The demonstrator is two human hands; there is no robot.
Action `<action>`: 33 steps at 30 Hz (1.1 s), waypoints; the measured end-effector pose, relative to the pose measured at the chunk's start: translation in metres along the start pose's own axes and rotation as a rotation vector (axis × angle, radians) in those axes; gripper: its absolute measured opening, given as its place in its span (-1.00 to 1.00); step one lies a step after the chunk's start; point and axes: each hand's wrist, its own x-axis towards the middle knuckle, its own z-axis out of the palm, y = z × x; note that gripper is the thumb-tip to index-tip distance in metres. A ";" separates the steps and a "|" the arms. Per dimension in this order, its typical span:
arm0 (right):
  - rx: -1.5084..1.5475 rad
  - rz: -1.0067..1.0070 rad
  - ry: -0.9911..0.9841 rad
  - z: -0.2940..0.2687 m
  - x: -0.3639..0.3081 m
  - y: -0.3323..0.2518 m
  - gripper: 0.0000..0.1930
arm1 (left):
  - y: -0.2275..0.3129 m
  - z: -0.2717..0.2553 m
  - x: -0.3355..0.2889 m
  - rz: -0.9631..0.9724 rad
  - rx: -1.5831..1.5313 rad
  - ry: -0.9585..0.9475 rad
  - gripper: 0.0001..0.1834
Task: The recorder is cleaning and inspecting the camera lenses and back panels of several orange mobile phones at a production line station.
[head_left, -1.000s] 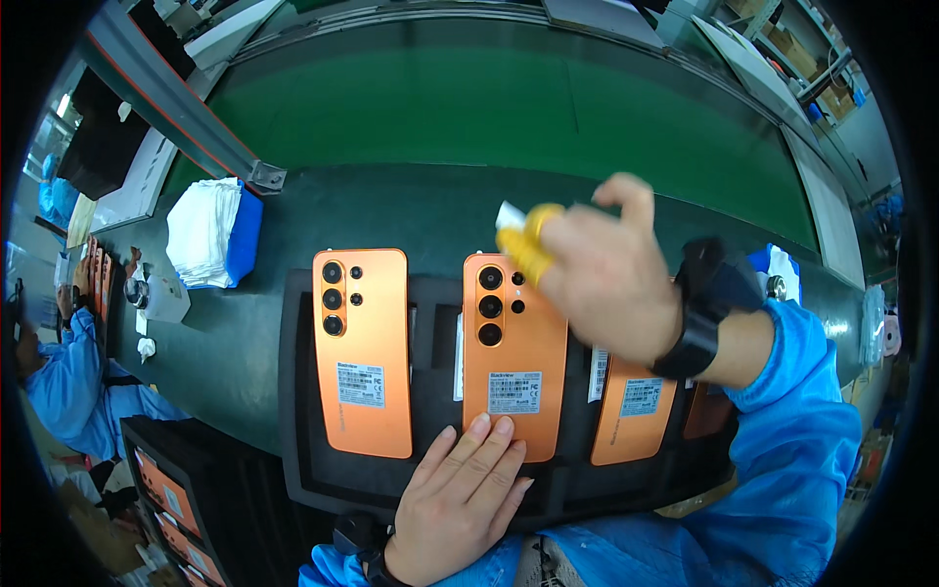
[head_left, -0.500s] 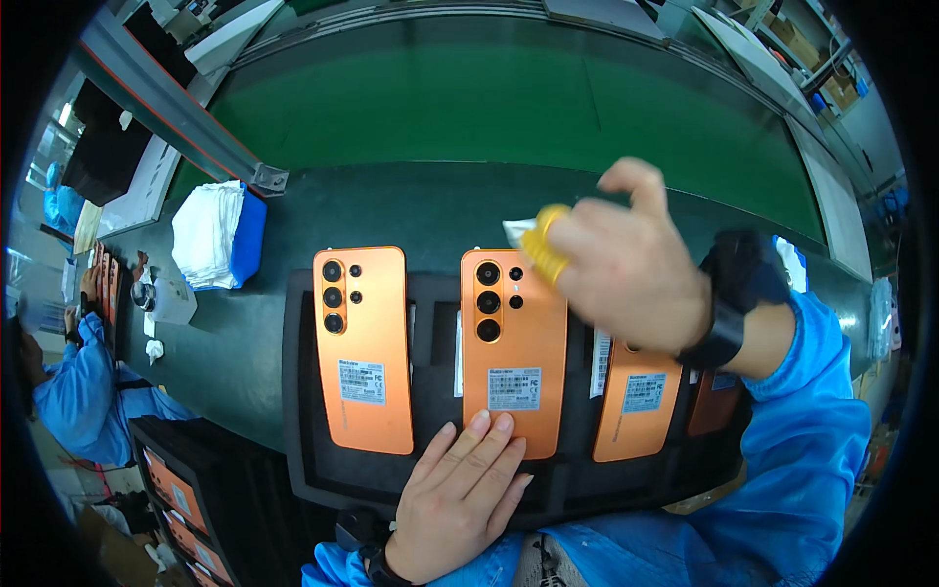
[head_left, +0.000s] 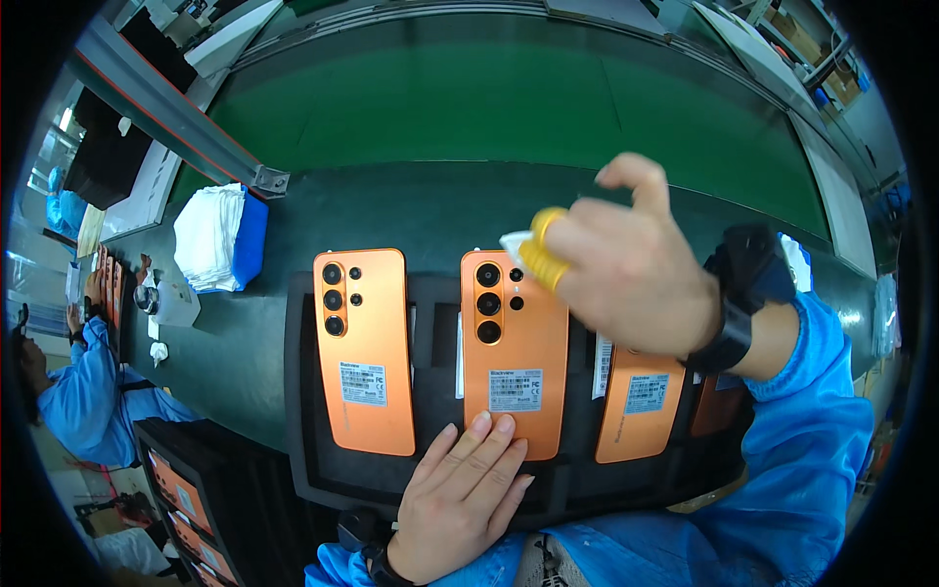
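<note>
An orange phone (head_left: 514,347) with its camera side up lies in a black foam tray (head_left: 302,391). My left hand (head_left: 455,509) rests flat with fingers stretched, its fingertips on the phone's lower end below a printed label. Over the phone's upper right corner, my right hand (head_left: 631,269) is closed on a small white wipe (head_left: 513,244). Yellow finger covers (head_left: 544,264) sit on some of its fingers. Whether the wipe touches the phone is hard to tell. Another orange phone (head_left: 367,338) lies to the left, and a third (head_left: 639,421) is partly under my right wrist.
Beyond the dark green bench runs a green belt (head_left: 440,108). At the left stand a blue bin (head_left: 253,240) of white cloths (head_left: 205,240), a clear bottle (head_left: 178,303) and a metal post (head_left: 176,117). Stacked black trays (head_left: 235,470) stand lower left, near a co-worker in blue (head_left: 93,382).
My right hand and the wipe have shifted very slightly down and toward the left at the phone's top. My left hand stays in place on the phone.
</note>
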 end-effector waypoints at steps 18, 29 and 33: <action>0.039 -0.089 0.086 0.014 0.016 -0.016 -0.86 | -0.004 0.004 -0.007 -0.045 0.044 -0.033 -0.63; 0.083 -0.092 -0.035 0.011 0.023 -0.019 -0.88 | -0.002 0.004 -0.005 -0.035 0.107 -0.050 -0.62; -0.045 0.116 -0.010 0.012 0.018 0.001 -0.89 | -0.001 0.004 -0.005 -0.034 0.103 -0.053 -0.62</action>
